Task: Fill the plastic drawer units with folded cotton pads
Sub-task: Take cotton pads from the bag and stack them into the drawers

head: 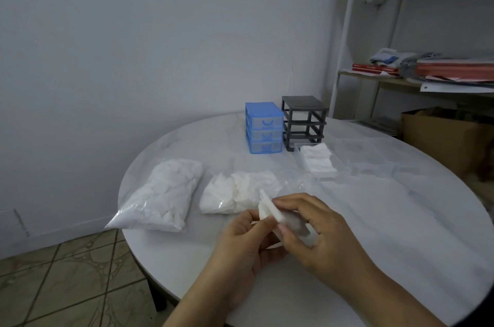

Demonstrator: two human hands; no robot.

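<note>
Your fingers [278, 205] clamp a small stack of cotton pads [270, 210] from both sides, left hand [247, 244] and right hand [318, 233] pinching it above the near tabletop [374, 219]. The stack stands on edge, its long axis running from your hands up toward the wall. Beyond lie two bags of pads [165, 193], a filled clear drawer [318, 159], the blue drawer unit [264, 127] and the black frame [304, 122].

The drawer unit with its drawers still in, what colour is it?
Blue frame with clear drawer fronts and blue handles, seen in the head view.
</note>
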